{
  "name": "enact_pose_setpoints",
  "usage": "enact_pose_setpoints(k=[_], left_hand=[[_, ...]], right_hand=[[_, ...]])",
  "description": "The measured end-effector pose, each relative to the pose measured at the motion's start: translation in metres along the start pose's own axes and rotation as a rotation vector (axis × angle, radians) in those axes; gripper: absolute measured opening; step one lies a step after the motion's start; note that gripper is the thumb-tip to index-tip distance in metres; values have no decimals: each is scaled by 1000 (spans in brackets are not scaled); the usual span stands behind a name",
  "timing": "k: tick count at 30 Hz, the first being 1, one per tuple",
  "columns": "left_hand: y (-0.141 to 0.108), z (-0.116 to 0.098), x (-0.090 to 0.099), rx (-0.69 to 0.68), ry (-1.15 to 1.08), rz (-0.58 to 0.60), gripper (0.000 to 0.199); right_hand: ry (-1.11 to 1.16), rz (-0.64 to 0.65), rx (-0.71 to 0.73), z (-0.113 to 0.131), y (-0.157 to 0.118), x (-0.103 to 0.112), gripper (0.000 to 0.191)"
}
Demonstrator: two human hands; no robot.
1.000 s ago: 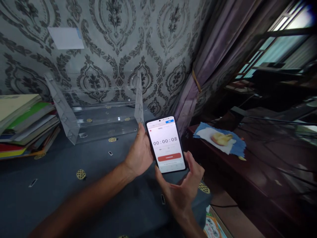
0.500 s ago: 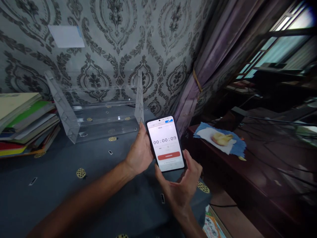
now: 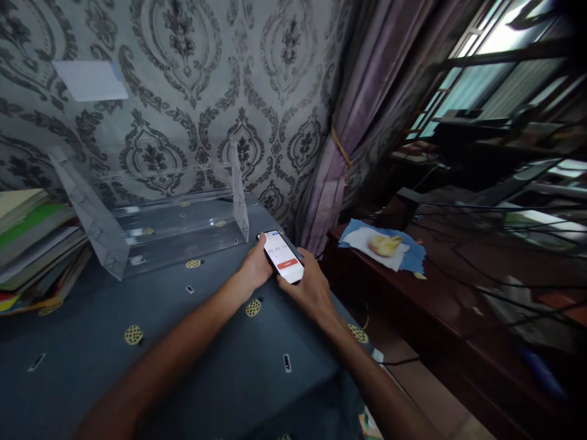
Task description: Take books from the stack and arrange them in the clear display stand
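A dark-edged smartphone (image 3: 283,255) is held between both my hands, its lit screen showing a timer and a red button. My left hand (image 3: 257,264) grips its left edge, thumb near the top corner. Closed around the lower right part is my right hand (image 3: 312,287), with its thumb at the bottom edge. The phone tilts away from me above the far right part of a table covered with a dark blue-grey cloth (image 3: 206,366) printed with pineapples. Fingers beneath the phone are hidden.
Behind my left hand stands a clear acrylic rack (image 3: 110,244) against the patterned wall. Stacked books (image 3: 36,244) lie at the left. On the right, a dark red table (image 3: 440,305) carries a blue cloth (image 3: 415,253), a yellowish item on white paper, and loose cables. A purple curtain (image 3: 339,122) hangs between.
Both hands have moved the phone farther away and tilted it flatter. The right hand has closed in around its lower edge. My view has shifted to the right.
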State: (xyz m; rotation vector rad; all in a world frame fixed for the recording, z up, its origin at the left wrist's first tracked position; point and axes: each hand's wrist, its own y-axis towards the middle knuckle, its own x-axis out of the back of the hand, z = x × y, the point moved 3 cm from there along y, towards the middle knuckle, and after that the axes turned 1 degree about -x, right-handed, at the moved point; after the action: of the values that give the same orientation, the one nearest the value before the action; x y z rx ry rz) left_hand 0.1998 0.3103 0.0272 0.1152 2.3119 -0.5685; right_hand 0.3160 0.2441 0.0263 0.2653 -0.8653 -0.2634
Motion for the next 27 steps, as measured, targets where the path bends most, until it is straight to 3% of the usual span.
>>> enact_pose_setpoints(k=[4, 9, 13, 22, 27], left_hand=[[24, -7, -2, -57, 38, -44, 14], [43, -13, -6, -116, 98, -65, 21], [44, -12, -7, -137, 150, -40, 17], [4, -14, 9, -166, 272, -62, 12], [-49, -4, 31, -191, 366, -156, 19]], right_hand=[[-128, 114, -90, 8, 37, -3, 70], [-241, 171, -136, 13, 71, -14, 69], [-294, 171, -166, 15, 86, -20, 68], [-345, 147, -147, 16, 105, -39, 59], [-364, 119, -131, 15, 114, -51, 63]])
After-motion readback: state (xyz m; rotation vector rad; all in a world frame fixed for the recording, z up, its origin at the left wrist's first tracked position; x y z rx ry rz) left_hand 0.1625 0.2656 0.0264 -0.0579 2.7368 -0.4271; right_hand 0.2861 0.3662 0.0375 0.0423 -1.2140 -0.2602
